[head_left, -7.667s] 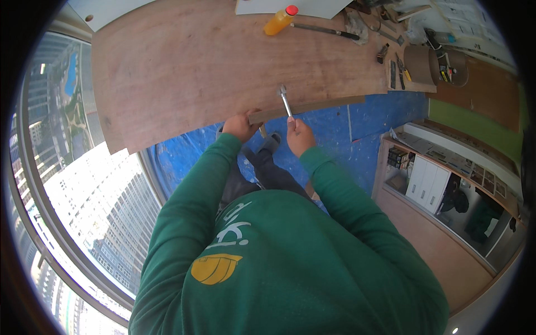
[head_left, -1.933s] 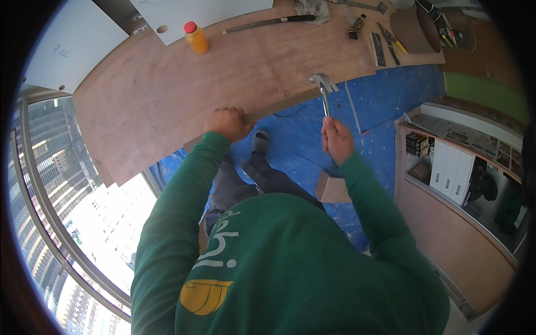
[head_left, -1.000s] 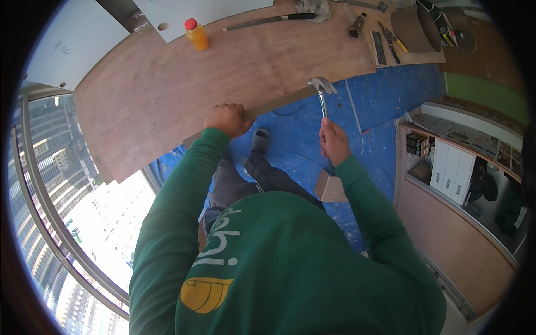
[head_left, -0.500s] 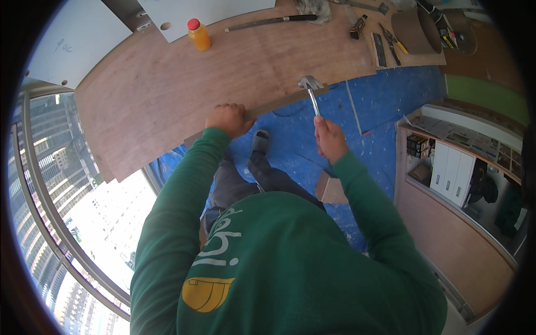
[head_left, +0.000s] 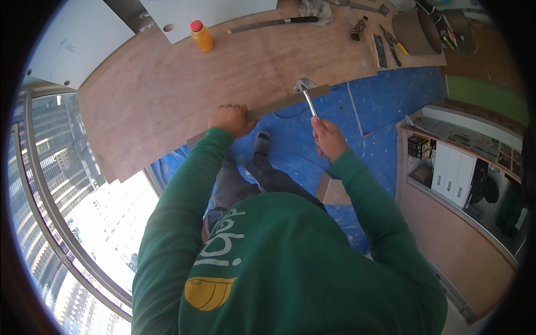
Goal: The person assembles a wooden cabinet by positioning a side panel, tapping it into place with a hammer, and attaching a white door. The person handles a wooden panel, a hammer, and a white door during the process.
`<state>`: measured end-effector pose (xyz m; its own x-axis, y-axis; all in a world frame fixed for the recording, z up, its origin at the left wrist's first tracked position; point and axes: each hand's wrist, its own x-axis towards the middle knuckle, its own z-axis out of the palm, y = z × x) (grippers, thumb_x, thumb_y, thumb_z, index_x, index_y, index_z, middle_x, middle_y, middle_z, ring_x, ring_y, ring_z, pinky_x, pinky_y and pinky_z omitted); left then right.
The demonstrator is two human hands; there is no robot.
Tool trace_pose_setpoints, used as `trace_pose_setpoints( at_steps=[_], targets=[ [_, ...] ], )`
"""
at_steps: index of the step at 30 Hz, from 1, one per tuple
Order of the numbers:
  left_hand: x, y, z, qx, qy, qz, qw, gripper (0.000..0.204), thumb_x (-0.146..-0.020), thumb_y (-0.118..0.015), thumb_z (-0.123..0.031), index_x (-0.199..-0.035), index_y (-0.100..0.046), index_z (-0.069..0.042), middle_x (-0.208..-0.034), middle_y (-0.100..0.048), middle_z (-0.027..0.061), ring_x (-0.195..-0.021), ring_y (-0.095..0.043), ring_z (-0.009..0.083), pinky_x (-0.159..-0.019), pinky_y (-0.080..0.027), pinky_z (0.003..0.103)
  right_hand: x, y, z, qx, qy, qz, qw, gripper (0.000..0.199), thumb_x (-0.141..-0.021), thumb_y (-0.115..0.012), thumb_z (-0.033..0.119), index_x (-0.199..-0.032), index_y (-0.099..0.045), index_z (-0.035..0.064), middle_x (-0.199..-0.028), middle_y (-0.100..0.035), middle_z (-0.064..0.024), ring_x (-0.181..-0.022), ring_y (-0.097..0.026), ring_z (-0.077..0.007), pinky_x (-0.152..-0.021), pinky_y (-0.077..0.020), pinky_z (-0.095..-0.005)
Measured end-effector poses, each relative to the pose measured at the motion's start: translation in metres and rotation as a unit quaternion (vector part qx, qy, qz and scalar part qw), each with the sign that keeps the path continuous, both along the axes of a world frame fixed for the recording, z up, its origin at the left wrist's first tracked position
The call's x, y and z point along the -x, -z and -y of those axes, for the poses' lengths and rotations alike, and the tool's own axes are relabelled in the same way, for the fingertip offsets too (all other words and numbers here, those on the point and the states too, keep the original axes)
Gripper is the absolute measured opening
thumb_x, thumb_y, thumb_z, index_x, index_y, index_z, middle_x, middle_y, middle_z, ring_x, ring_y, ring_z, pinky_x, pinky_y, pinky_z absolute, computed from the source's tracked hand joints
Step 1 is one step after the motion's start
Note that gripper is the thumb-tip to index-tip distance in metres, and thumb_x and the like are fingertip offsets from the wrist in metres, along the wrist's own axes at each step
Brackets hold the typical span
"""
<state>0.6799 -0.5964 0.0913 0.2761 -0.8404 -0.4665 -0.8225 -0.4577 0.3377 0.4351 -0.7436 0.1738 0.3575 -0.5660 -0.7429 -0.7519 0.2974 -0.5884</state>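
Observation:
My right hand (head_left: 329, 138) is closed round the handle of a claw hammer (head_left: 309, 101). The hammer's metal head is over the near edge of a large plywood sheet (head_left: 151, 106), close to the right end of a narrow wooden strip (head_left: 287, 103). That strip runs along the sheet's near edge. My left hand (head_left: 230, 120) grips the strip further left, its fingers curled over the top and its thumb pointing right along it. Part of the strip is hidden under this hand.
An orange bottle with a red cap (head_left: 201, 37) stands on the plywood, and a handsaw (head_left: 273, 24) lies behind it. Pliers (head_left: 393, 46) and other tools lie far right. Blue sheeting (head_left: 368, 103) covers the floor, with a box (head_left: 333, 190) by my legs. Windows line the left.
The hammer head has shifted slightly left over the plywood edge, leaving the strip's right end more visible. My left hand keeps its hold on the strip.

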Motion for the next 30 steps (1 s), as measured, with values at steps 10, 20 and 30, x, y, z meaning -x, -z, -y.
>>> trace_pose_setpoints(
  at_steps=[10,20,30],
  targets=[
    [-0.001,0.002,-0.001,0.019,0.015,0.007,1.000,0.052,-0.093,-0.062,-0.055,-0.098,-0.074,-0.005,-0.098,-0.074,0.0150,-0.098,-0.070,0.0348,-0.090,-0.055,0.043,-0.001,0.004,0.005,0.030,0.008,0.022,0.999,0.049,-0.106,-0.050,0.049,-0.084,-0.056,0.0055,-0.060,-0.047,-0.0015,-0.047,-0.048,-0.0121,-0.045,-0.0411,-0.0316],
    [0.000,0.007,-0.001,0.013,0.014,0.009,1.000,0.054,-0.093,-0.062,-0.057,-0.100,-0.073,-0.005,-0.098,-0.075,0.0151,-0.097,-0.070,0.0368,-0.088,-0.056,0.045,-0.021,0.081,0.022,0.172,-0.039,-0.038,0.984,0.049,-0.107,-0.045,0.041,-0.090,-0.062,-0.0018,-0.078,-0.066,-0.0214,-0.070,-0.064,-0.0388,-0.066,-0.0502,-0.0473],
    [0.001,-0.005,0.001,-0.003,0.008,0.019,1.000,0.054,-0.093,-0.061,-0.057,-0.098,-0.074,-0.005,-0.094,-0.075,0.0138,-0.094,-0.071,0.0359,-0.087,-0.056,0.044,-0.059,0.084,-0.039,0.222,-0.185,-0.005,0.957,0.051,-0.108,-0.042,0.041,-0.092,-0.063,-0.0025,-0.091,-0.067,-0.0299,-0.093,-0.062,-0.0519,-0.081,-0.0490,-0.0569]
  ],
)
